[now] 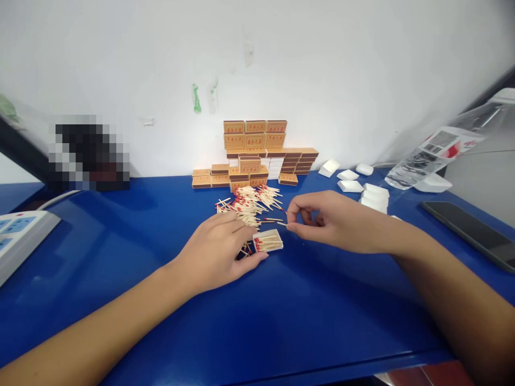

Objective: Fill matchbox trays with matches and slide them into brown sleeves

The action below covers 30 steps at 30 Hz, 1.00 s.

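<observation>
Left hand (217, 252) lies open against the match tray (268, 241), right hand (328, 221) pinches a match (282, 223) just beside it.

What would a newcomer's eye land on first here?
The pile of red-tipped matches in the middle of the blue table, with orange matchboxes stacked behind it at the wall. In front, the left hand rests against a tray of matches, while the right hand pinches one match beside it.
</observation>
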Motion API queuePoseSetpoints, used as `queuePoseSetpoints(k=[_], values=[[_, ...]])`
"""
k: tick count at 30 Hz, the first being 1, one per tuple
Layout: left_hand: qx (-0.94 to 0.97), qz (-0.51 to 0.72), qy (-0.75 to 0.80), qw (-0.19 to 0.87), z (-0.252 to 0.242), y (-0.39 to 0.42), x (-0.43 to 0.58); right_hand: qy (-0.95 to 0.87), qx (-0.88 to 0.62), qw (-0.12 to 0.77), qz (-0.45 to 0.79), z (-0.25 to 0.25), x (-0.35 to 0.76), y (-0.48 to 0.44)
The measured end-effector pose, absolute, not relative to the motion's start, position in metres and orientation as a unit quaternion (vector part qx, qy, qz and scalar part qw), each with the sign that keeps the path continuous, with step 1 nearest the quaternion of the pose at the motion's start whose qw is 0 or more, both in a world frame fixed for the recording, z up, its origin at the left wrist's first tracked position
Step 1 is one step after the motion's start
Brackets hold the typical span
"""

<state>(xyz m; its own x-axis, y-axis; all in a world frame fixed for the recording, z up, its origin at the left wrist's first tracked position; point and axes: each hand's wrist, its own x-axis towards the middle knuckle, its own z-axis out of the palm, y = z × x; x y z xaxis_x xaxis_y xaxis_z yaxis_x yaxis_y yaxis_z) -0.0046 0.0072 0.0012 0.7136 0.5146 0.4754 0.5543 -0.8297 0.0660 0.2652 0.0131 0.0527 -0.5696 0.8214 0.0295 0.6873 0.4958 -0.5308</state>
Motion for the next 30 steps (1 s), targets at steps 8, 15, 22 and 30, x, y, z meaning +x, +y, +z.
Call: queuePoseSetpoints(k=[8,15,22,30], values=[[-0.93,-0.229,-0.288,0.01,0.004,0.006,-0.005,-0.831,-0.414,0.238,0.287,0.043,0.243,0.005],[-0.896,-0.263,-0.352,-0.067,0.01,0.005,-0.003,-0.785,-0.437,0.325,0.294,0.048,0.243,0.006],[-0.913,-0.251,-0.321,-0.031,0.012,0.01,-0.008,-0.739,-0.45,0.346,0.363,0.055,0.243,0.006],[-0.903,-0.286,-0.317,-0.038,0.012,0.009,-0.007,-0.756,-0.46,0.35,0.308,0.039,0.231,0.005]])
